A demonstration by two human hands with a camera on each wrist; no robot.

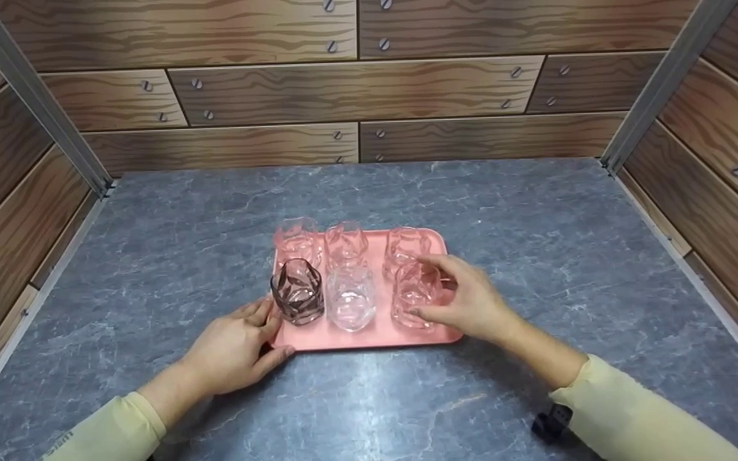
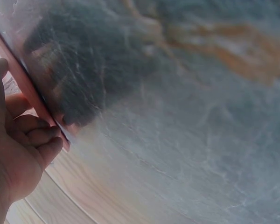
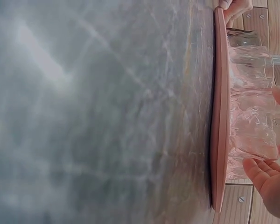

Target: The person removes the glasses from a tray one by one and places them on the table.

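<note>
Holds the near left corner of a pink tray [image 1: 369, 341] with the left hand [image 1: 234, 349], with thumb at the front edge and fingers bent against the left side. Grips a clear faceted tumbler [image 1: 415, 294] with the right hand [image 1: 471, 298], spread only to the width of the glass, with thumb on the near side and fingers on the far side. Has that tumbler upright at the right end of the near row, apparently with its base on the tray, though hard to judge in the blurred right wrist view. In the same row, a smoky dark tumbler [image 1: 298, 301] at the left and, just beside it, a colourless tumbler [image 1: 351, 307]. Behind, three more clear tumblers [image 1: 345, 243]. Works on a grey marbled tabletop [image 1: 183, 243] before wood-patterned panels [image 1: 356, 93]. Wears pale yellow sleeves [image 1: 638, 410].
</note>
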